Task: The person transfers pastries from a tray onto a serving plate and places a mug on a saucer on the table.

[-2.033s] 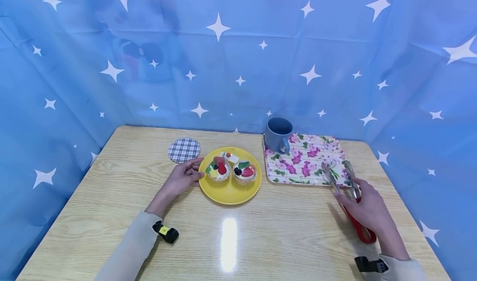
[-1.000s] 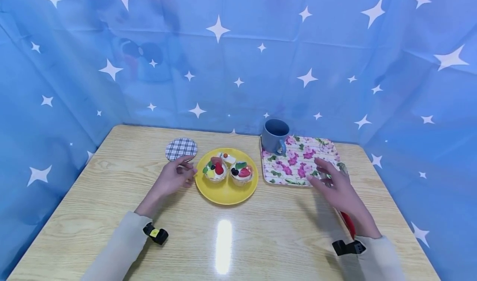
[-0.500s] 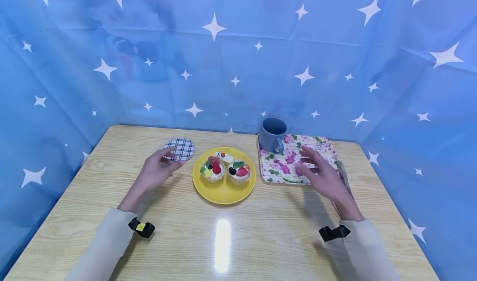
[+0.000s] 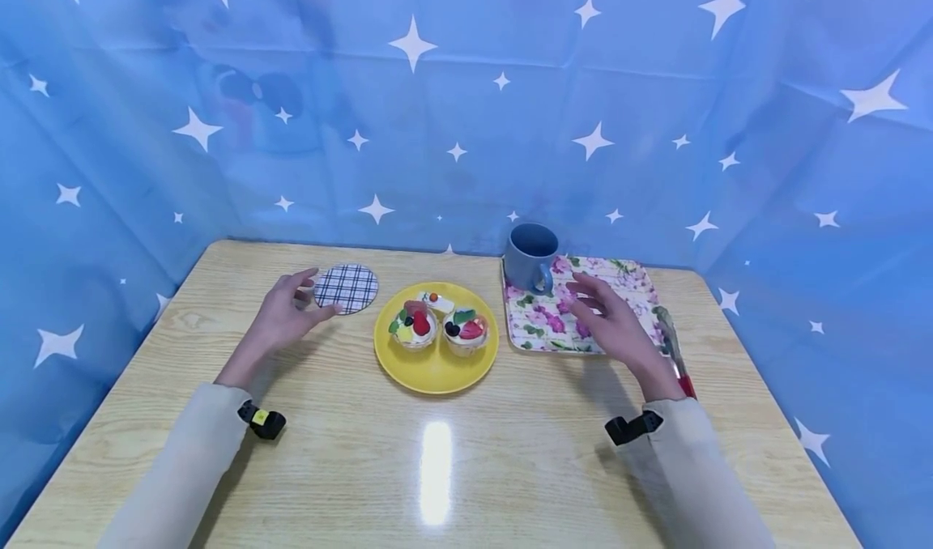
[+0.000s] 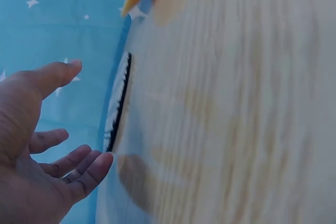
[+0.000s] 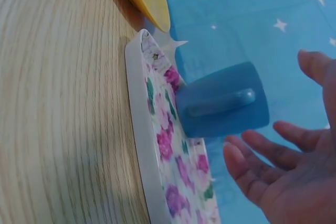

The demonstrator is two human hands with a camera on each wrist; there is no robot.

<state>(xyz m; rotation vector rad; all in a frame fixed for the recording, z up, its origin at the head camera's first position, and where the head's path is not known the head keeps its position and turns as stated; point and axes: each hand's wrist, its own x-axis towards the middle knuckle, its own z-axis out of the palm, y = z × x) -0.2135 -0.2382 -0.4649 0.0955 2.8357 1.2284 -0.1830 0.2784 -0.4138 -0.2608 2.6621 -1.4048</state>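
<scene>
My left hand (image 4: 280,314) hovers at the left edge of a round checked coaster (image 4: 348,288), thumb and fingers spread, holding nothing. In the left wrist view the coaster (image 5: 118,103) appears edge-on beyond the fingertips. Over the front of a floral tray (image 4: 543,326) is my right hand (image 4: 615,326), its fingers parted and nothing in them. A blue-grey mug (image 4: 526,264) stands upright on the tray's back left corner, handle toward the right hand. The right wrist view shows a gap between the mug (image 6: 220,103) and the thumb.
Mid-table sits a yellow plate (image 4: 435,377) bearing two fruit-topped cupcakes (image 4: 466,330) and a small white piece (image 4: 437,301). Red-handled tongs (image 4: 672,340) lie at the tray's right, partly hidden by the right arm. A blue star-patterned curtain (image 4: 408,128) closes off the back.
My right hand has let go of the tongs and moved left toward the mug. My left hand has left the yellow plate's rim and shifted left to the coaster.
</scene>
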